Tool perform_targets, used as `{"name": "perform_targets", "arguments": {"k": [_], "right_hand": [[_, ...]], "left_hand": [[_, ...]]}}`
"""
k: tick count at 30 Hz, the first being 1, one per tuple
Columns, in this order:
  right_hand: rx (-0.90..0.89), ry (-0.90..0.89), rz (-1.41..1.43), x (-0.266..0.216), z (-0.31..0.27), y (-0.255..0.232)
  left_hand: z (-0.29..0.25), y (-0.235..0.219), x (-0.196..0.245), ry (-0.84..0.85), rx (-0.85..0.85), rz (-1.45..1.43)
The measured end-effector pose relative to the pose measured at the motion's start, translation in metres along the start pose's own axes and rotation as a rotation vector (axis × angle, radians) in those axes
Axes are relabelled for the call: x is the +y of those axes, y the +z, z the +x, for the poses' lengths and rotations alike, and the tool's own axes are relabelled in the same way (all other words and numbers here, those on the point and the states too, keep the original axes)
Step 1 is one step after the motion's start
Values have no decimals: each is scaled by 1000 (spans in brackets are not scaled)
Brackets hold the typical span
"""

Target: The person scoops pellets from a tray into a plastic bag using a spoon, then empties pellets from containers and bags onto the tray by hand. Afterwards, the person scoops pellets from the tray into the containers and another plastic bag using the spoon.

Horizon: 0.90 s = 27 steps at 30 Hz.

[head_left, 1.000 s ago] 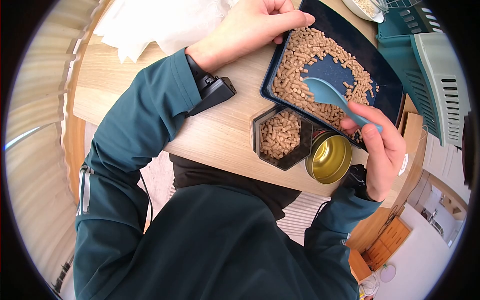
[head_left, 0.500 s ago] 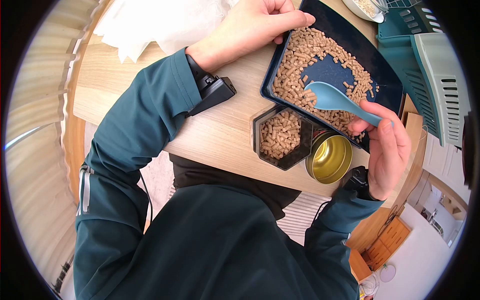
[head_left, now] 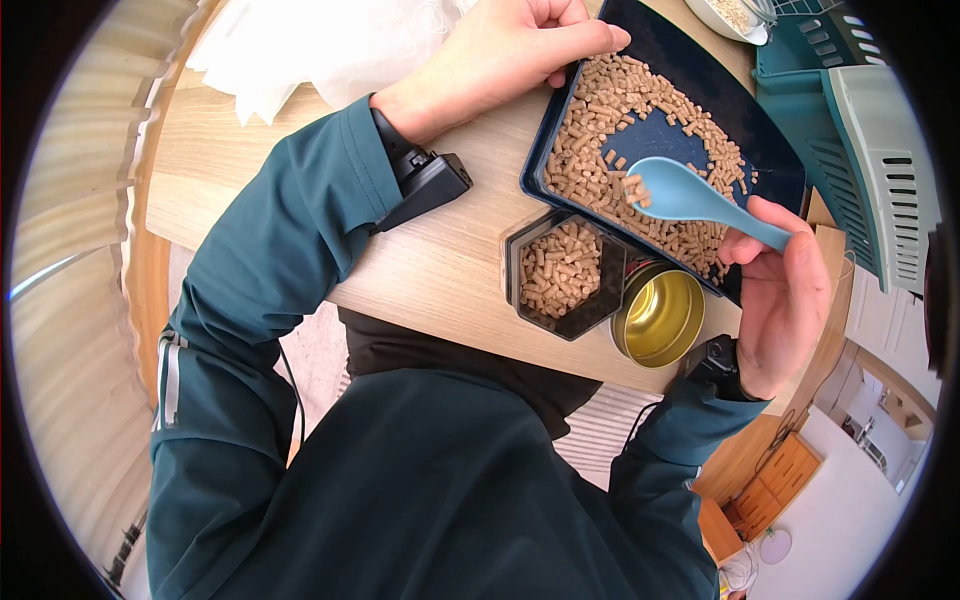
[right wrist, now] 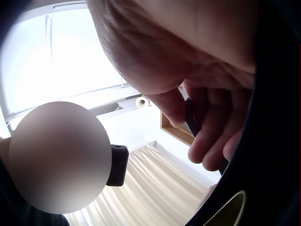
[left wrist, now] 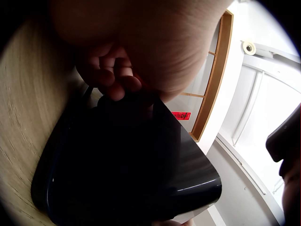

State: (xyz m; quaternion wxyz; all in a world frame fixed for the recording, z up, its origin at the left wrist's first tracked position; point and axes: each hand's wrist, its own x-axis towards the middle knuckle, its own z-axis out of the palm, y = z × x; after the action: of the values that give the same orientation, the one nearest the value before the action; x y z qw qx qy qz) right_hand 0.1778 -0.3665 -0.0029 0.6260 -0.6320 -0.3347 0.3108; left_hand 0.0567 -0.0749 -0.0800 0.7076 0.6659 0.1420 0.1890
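In the head view my left hand (head_left: pixel 505 60) grips the near left rim of a dark blue tray (head_left: pixel 775 140), its thumb over the edge. The left wrist view has the curled fingers (left wrist: pixel 110 80) at the tray's outer wall. My right hand (head_left: pixel 785 295) holds a blue spoon (head_left: pixel 690 195) by the handle, over the tray. Several tan pellets (head_left: pixel 633 190) sit at the tip of the spoon's bowl. More loose pellets (head_left: pixel 580 140) lie along the tray floor, around a bare patch. The right wrist view shows the fingers (right wrist: pixel 207 141) curled around the dark-looking handle.
A hexagonal container (head_left: pixel 577 328) of pellets and a gold-lined round tin (head_left: pixel 658 318) stand by the tray's near side. White plastic sheeting (head_left: pixel 310 50) lies at the table's far left. Teal and pale plastic baskets (head_left: pixel 880 170) and a white bowl (head_left: pixel 722 18) stand right of the tray.
The spoon has moved right and risen from among the pellets, with several now at its tip. My right hand has shifted right with it. The left hand stays put.
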Motion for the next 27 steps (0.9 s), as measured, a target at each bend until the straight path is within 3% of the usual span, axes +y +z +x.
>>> {"name": "perform_targets", "arguments": {"k": [4,6,7,9,10,12,13,15,18,20,23,27], "right_hand": [[-21,-103,51,7,-1,-6],[-226,-287,107,12,0,-12],[-226,-287,107,11,2,-13],[-404,-351,15,9,5,-15],[-404,-351,14,8,3,-13],[-165,-268,73,7,-2,-3],[-166,-268,72,6,-1,2],[64,-85,-211,3,1,10],[67,33,-422,-1,1,20],[33,26,-426,-4,1,22],[-164,-38,-401,-4,1,16],[-218,-46,-381,-5,0,13]], "left_hand": [[0,0,1,-3,0,0],[0,1,2,-4,-1,-1],[0,1,2,-4,-1,-2],[-1,0,3,-4,-1,8],[-1,0,3,-4,-1,18],[-1,0,3,-6,1,21],[-1,0,4,-8,3,24],[-2,0,5,-11,5,32],[-1,-1,3,-12,1,20],[0,0,2,-11,-7,-3],[-1,0,2,-15,0,-3],[-1,-1,3,-23,-3,-1]]}}
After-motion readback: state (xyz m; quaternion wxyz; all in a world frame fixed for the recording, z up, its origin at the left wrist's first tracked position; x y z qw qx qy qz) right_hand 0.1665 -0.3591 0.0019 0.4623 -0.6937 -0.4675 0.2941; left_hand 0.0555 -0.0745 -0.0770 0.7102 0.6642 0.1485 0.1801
